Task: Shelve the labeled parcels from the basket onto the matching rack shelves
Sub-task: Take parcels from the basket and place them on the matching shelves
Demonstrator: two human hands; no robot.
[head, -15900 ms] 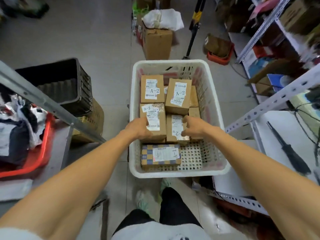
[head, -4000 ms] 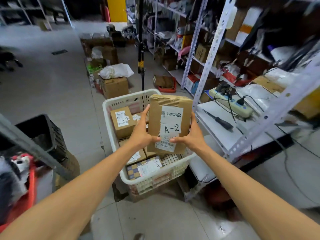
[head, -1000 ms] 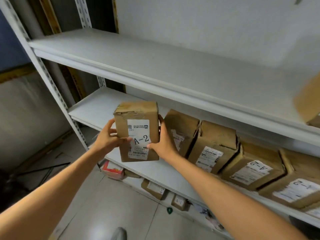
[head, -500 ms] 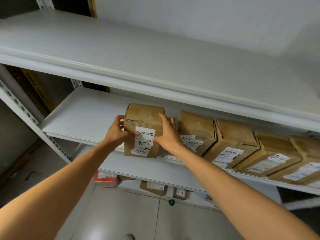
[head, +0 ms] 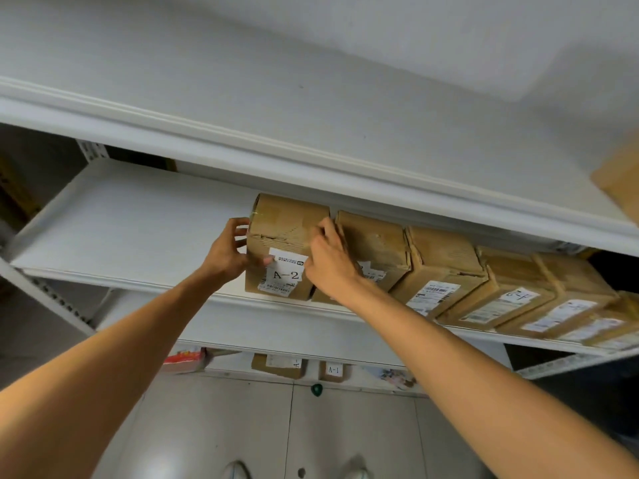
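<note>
A brown cardboard parcel with a white label reading A-2 stands upright on the white middle shelf, at the left end of a row of similar parcels. My left hand holds its left side, thumb across the front beside the label and fingers curled at the left edge. My right hand grips its right front edge, fingers curled where it meets the neighbouring parcel. The basket is out of view.
The middle shelf is bare to the left of the parcel. The upper shelf juts out above, with one brown box at its far right. Small parcels marked A-1 sit on the bottom level. Tiled floor below.
The A-2 parcel has gone from held in front of the rack to standing on the middle shelf against the row. Both hands have stayed on it.
</note>
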